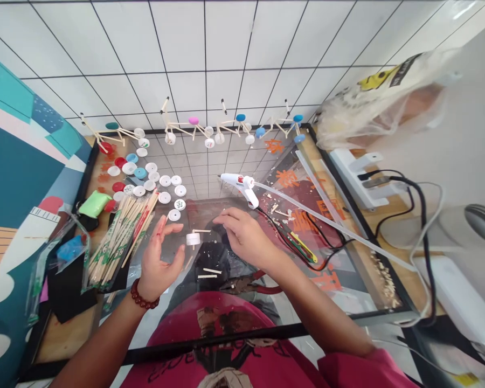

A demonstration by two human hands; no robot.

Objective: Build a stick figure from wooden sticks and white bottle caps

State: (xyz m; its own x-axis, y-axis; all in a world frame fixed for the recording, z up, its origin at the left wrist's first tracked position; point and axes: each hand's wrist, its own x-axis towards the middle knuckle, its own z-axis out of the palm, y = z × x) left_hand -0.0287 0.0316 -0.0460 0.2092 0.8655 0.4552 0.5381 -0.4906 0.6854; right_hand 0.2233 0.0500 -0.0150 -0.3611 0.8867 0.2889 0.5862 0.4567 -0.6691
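My left hand (pixel 160 257) hovers over the glass table top (pixel 210 210), fingers loosely apart and curled, holding nothing. Just right of it a small white bottle cap (pixel 193 238) with a short wooden stick glued to it lies on the glass. My right hand (pixel 242 235) rests palm down beside that piece, its fingertips close to the stick; nothing shows in its grip. Two short cut stick pieces (pixel 210 272) lie near my body. A white glue gun (pixel 242 186) sits just beyond the right hand, a long glue stick trailing from it.
Bundles of chopsticks in wrappers (pixel 119 237) lie left, with several loose bottle caps (pixel 149 180) behind them. Stick-and-cap models (pixel 210 129) line the tiled wall. Red-handled pliers (pixel 246 283) lie near me. A power strip (pixel 359 172), cables and a plastic bag (pixel 383 97) stand right.
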